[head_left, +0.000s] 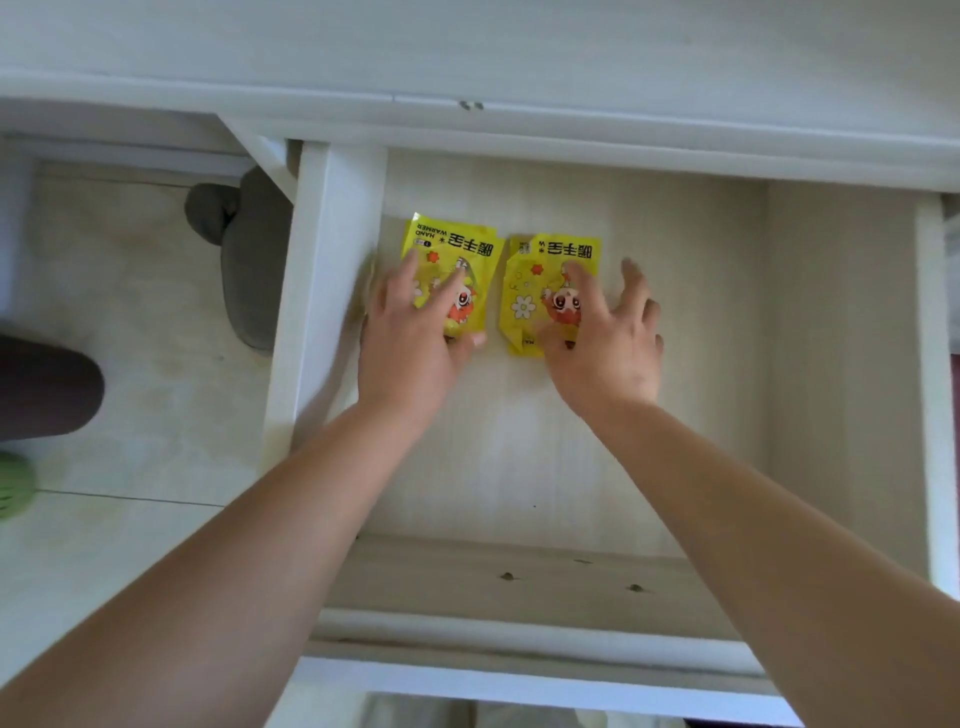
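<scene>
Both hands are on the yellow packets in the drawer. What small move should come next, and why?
Probably lift both hands straight up. The left hand and right hand rest with spread fingers on the left packet and right packet, which lie flat, side by side, on the drawer floor. Neither looks gripped, so nothing should shift.

Left grip (410, 358) and right grip (605, 358) bare, fingers slightly blurred, faint dark smudges on the right grip's back, left forearm (234, 545) and right forearm (779, 519) uncovered to the frame edge, pale cloth (415, 714) lowest, possibly clothing
</scene>
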